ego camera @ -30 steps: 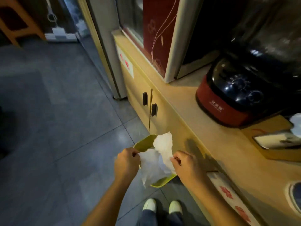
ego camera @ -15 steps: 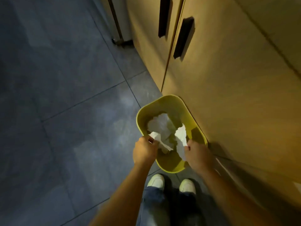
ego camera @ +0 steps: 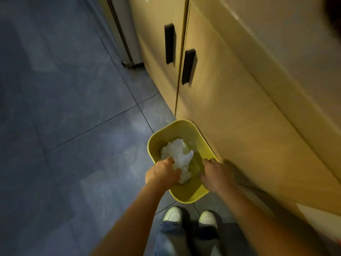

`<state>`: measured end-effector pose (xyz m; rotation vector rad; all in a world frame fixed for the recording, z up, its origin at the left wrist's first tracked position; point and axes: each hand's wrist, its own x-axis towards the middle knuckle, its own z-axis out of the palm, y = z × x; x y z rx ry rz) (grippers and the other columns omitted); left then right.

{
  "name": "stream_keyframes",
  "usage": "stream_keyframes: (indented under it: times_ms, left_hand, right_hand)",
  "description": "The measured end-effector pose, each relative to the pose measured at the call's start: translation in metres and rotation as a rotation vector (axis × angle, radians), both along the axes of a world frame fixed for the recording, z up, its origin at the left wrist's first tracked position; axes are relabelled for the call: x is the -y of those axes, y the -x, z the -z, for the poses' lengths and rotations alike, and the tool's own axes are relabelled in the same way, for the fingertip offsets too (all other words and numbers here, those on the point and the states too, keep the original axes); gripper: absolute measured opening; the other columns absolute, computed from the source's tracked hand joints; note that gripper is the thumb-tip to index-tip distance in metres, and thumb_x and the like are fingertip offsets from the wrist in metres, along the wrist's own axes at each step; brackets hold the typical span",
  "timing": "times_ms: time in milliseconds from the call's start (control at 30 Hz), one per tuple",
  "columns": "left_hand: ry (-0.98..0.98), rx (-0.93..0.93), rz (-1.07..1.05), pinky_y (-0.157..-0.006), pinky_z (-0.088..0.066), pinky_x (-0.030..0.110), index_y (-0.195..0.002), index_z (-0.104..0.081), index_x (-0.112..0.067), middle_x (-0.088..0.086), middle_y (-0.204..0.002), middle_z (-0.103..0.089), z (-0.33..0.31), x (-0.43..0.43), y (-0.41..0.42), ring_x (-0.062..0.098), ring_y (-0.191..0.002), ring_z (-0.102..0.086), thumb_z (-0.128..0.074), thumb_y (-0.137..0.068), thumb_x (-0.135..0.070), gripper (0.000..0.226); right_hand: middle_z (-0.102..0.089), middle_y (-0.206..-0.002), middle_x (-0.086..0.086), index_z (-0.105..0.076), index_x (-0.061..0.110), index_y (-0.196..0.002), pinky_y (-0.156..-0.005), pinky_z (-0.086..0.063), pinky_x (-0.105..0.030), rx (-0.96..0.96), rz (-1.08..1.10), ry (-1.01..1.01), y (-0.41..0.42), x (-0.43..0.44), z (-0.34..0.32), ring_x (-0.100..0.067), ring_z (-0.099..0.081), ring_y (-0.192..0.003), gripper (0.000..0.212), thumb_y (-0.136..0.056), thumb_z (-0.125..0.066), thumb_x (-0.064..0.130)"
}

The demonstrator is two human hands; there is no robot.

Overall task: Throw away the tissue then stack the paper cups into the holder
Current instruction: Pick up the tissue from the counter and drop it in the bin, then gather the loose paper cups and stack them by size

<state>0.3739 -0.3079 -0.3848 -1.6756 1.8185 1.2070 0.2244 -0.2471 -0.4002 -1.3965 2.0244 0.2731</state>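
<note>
A crumpled white tissue point(ego camera: 177, 154) lies inside a yellow waste bin point(ego camera: 188, 197) that stands on the floor against the cabinet. My left hand point(ego camera: 162, 174) reaches over the bin's near-left rim, its fingers closed on the tissue's lower end. Over the near-right rim my right hand point(ego camera: 215, 174) hangs with its fingers curled downward and no tissue in it. No paper cups or cup holder are in view.
A tan cabinet point(ego camera: 239, 108) with two dark vertical door handles point(ego camera: 169, 44) runs along the right. Grey floor tiles point(ego camera: 64, 126) spread to the left. My white shoes point(ego camera: 172, 214) stand just behind the bin. A pale appliance foot point(ego camera: 129, 62) sits at the cabinet's far end.
The view swung down from the countertop to the bin. Both hands lowered the tissue into it. The right hand has let go, and the tissue now rests in the bin.
</note>
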Motion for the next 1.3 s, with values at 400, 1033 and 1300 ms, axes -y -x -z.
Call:
stream_keyframes:
  times_ms: [400,1033,1300]
  left_hand:
    - [0.432,-0.183,0.030,-0.088,-0.052,0.040,-0.125,-0.051,-0.023,0.007,-0.122,-0.063,-0.259,0.048,-0.016,0.027,-0.106,-0.062,-0.049,-0.090,-0.044,0.040]
    - [0.900,-0.760,0.334,-0.081,-0.054,0.040,-0.108,-0.061,-0.028,-0.006,-0.096,-0.070,-0.552,-0.023,0.082,0.015,-0.094,-0.065,-0.057,-0.087,-0.041,0.025]
    - [0.833,-0.955,0.523,-0.065,-0.048,0.020,-0.110,-0.062,-0.026,-0.008,-0.094,-0.069,-0.567,-0.095,0.177,0.008,-0.085,-0.062,-0.058,-0.087,-0.039,0.027]
  right_hand:
    - [-0.057,-0.117,-0.006,-0.053,0.016,-0.112,-0.084,-0.045,-0.039,-0.032,-0.028,0.517,0.002,0.049,-0.270,-0.029,-0.055,-0.105,0.034,-0.087,-0.050,0.039]
    - [-0.057,-0.111,0.003,-0.051,0.023,-0.115,-0.074,-0.044,-0.032,-0.277,0.191,1.135,0.075,-0.076,-0.561,-0.019,-0.055,-0.099,0.032,-0.088,-0.053,0.041]
    - [-0.053,-0.120,0.002,-0.049,0.021,-0.122,-0.069,-0.038,-0.030,-0.389,0.397,1.050,0.142,-0.183,-0.579,-0.020,-0.056,-0.098,0.037,-0.090,-0.051,0.039]
